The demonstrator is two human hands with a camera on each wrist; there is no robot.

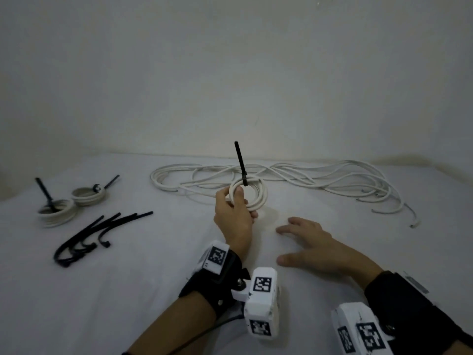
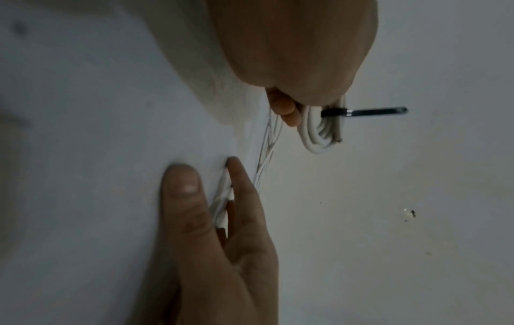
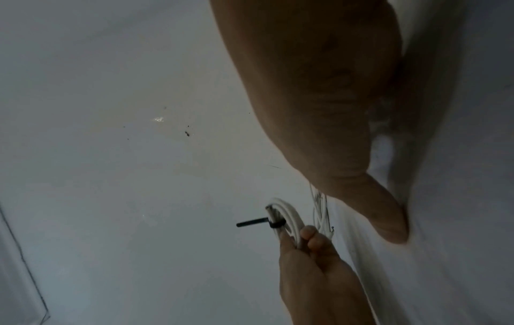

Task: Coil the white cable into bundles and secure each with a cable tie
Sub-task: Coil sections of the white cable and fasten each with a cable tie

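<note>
Left hand held the coil above the sheet, thumb and fingers pinching its rim, likely so the tie stood clear, tail up. Right hand lay flat, fingers spread, holding nothing. Loose cable waited behind; two finished bundles and spare ties sat left, presumably within reach.
</note>
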